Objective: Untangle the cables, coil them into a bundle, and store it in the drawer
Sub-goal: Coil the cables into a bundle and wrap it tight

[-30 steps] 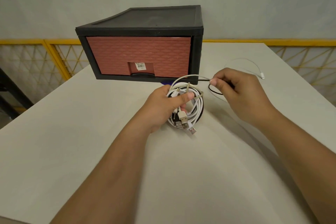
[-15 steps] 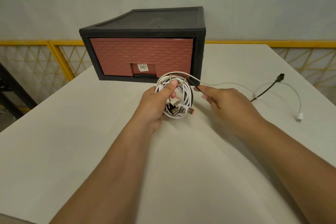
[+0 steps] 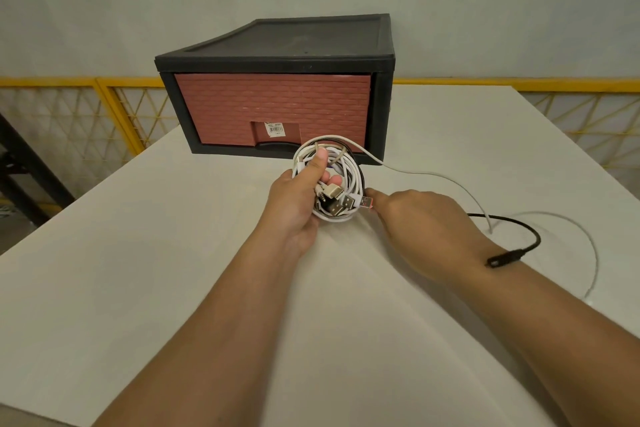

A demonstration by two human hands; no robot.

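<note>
My left hand (image 3: pixel 298 198) grips a coiled bundle of white and black cables (image 3: pixel 348 168), thumb over its top, held just above the white table (image 3: pixel 166 253). Several USB plugs stick out at the coil's lower right. My right hand (image 3: pixel 422 222) is against that side with its fingers curled under, and the loose black cable (image 3: pixel 531 236) runs out from behind it; its plug lies by my right wrist. A loose white cable (image 3: pixel 433 175) leaves the coil's top and trails right across the table. Behind the coil stands the black cabinet with its red-brown drawer (image 3: pixel 273 104) closed.
The cabinet sits at the table's far edge, in front of a grey wall. A yellow mesh fence (image 3: pixel 86 114) runs behind the table on both sides. The white cable's tail loops near the table's right edge (image 3: pixel 588 243).
My right hand has come down from the coil's upper right to its lower right side. The black cable's plug has slid in beside my right wrist. The coil stays in my left hand.
</note>
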